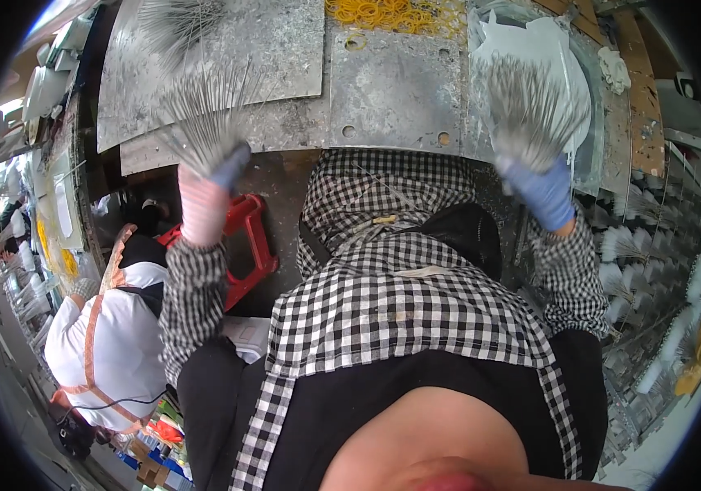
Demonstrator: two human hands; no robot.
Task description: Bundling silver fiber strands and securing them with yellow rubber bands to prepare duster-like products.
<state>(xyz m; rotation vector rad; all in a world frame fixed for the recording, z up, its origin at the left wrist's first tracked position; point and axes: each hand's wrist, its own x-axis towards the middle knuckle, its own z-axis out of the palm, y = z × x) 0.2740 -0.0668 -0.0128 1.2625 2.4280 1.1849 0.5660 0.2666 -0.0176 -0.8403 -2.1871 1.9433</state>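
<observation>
My left hand (pixel 207 192), in a pink-striped glove with darker blue-grey fingertips, is closed around the lower end of a fanned bundle of thin grey wires (pixel 207 106). That bundle stands up over the near edge of the left metal sheet (pixel 285 65). In a blue glove, my right hand (pixel 540 192) grips a second fanned wire bundle (pixel 534 102), its tips blurred over a patch of white paste (pixel 522 39) on the right-hand sheet. Another wire bundle (pixel 177 29) lies on the left sheet, beyond my left hand.
Yellow rubber bands (pixel 395 15) are heaped at the far middle, behind a grey plate with holes (pixel 395 86). A red plastic stool (pixel 259 245) stands below the left table edge. Racks with fanned bundles (pixel 633 245) line the right. At left, another person (pixel 113 352) in white bends over.
</observation>
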